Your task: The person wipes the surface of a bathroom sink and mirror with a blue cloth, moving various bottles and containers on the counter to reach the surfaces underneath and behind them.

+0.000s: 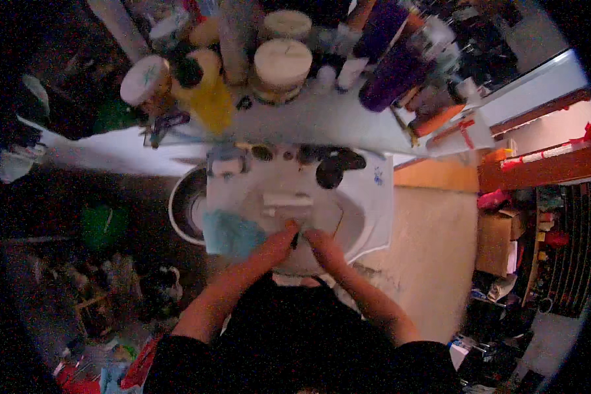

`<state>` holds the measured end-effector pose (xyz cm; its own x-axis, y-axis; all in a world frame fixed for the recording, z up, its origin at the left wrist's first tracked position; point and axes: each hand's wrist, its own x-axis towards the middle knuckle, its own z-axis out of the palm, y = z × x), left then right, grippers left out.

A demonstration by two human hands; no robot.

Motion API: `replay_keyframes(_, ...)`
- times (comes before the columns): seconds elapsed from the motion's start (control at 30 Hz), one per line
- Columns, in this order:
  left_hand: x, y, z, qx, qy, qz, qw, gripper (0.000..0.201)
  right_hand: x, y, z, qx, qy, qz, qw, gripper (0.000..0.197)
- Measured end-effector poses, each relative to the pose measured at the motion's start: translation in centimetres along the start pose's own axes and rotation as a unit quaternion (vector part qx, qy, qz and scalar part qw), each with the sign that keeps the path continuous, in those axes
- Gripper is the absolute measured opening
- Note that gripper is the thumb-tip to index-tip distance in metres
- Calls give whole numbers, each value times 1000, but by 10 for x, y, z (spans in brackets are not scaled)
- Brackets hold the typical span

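Note:
Both my hands reach into the white washbasin, close together near its front. My left hand looks closed, with a small dark piece showing at its fingers; what it is I cannot make out. Just right of it is my right hand, its fingers smeared, so their grip is unclear. Beyond the fingers a pale oblong thing shows in the basin; its kind and whether a hand touches it are unclear. Beside my left forearm a light blue cloth hangs over the basin's left edge.
Behind the basin, a shelf carries lidded jars, a yellow bottle and purple bottles. Below it are a dark tap and a soap dish. A round white-rimmed tub stands left; shelving is far right.

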<state>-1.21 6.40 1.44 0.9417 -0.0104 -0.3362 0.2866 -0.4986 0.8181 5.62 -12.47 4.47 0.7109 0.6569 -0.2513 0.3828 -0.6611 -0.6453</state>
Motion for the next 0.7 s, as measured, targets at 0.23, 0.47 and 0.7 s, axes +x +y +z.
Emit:
replay_keyframes(0.23, -15, 33, -36, 182, 28, 109, 977, 41, -29, -24, -54, 3, 17, -30, 999, 28)
replay_keyframes(0.47, -28, 269, -166, 93, 337, 389, 852, 38, -19, -82, -259, -20, 603, -138, 785, 58)
replay_keyframes(0.7, 47, 359, -195, 118, 415, 393, 812, 79, 24, -118, -321, 127, 561, -146, 805, 106)
